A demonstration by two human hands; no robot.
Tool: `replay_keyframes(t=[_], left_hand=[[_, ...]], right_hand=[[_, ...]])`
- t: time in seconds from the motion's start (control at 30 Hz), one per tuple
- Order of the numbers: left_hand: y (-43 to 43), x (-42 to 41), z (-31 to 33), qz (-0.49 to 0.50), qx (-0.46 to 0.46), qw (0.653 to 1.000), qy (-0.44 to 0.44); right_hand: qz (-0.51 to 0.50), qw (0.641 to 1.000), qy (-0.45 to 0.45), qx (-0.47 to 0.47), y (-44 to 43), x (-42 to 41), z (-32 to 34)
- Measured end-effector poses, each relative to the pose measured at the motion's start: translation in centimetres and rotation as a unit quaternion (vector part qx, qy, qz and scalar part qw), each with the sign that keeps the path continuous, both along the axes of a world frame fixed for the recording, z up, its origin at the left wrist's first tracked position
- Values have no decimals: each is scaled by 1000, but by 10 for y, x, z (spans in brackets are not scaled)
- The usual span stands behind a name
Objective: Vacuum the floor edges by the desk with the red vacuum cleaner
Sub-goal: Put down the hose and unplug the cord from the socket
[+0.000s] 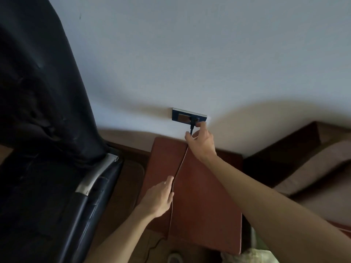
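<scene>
Right forearm crosses the head view from the lower right corner, right hand [201, 143] up at the wall, fingertips at the black plug [192, 123] seated in the dark socket plate [189, 116]; fingers curl loosely near the plug's strain relief and I cannot tell if they pinch it or just touch it. Left hand [159, 198] sits lower, over the left half of the reddish-brown cabinet top [205, 196], thumb and fingers loosely curled round the thin cord [180, 164], which runs taut-ish from plug down past the cabinet's front edge to the floor. Step looks like plugging in for power: push the plug square and fully home with the right, keep slack in the cord with the left so it does not tug sideways. Red vacuum cleaner is not visible; judged from the cord, it sits somewhere below and behind the frame, well apart from both hands. Black chair [47, 130] stands left of the cabinet, near the wall
</scene>
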State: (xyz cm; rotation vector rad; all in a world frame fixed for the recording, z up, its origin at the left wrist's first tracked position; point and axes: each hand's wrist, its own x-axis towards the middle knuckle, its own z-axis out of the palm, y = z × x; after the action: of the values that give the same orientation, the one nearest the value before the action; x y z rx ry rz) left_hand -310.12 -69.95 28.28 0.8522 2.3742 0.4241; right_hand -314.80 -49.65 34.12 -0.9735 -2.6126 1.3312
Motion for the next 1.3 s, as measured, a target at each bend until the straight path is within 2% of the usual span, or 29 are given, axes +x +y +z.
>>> replay_keyframes(t=[0.17, 0.3, 0.4, 0.67, 0.9, 1.13, 1.3], left_hand=[[4, 19, -14, 69, 111, 991, -36], [3, 28, -21, 158, 214, 959, -94], [1, 33, -22, 195, 263, 936, -127], [2, 42, -28, 235, 288, 904, -212], [6, 50, -27, 262, 305, 889, -219], [9, 52, -12, 282, 318, 861, -279], [9, 53, -6, 279, 308, 861, -292]], right_hand=[[-116, 989, 71, -54, -11, -17, -12], [-212, 969, 109, -68, -16, -28, -23], [-237, 961, 127, -62, -20, -32, -25], [-242, 956, 138, -95, -23, -35, -28], [-246, 952, 134, -120, -18, -37, -20], [-214, 968, 110, -74, -14, -39, -22], [-192, 975, 108, -39, -11, -39, -27]])
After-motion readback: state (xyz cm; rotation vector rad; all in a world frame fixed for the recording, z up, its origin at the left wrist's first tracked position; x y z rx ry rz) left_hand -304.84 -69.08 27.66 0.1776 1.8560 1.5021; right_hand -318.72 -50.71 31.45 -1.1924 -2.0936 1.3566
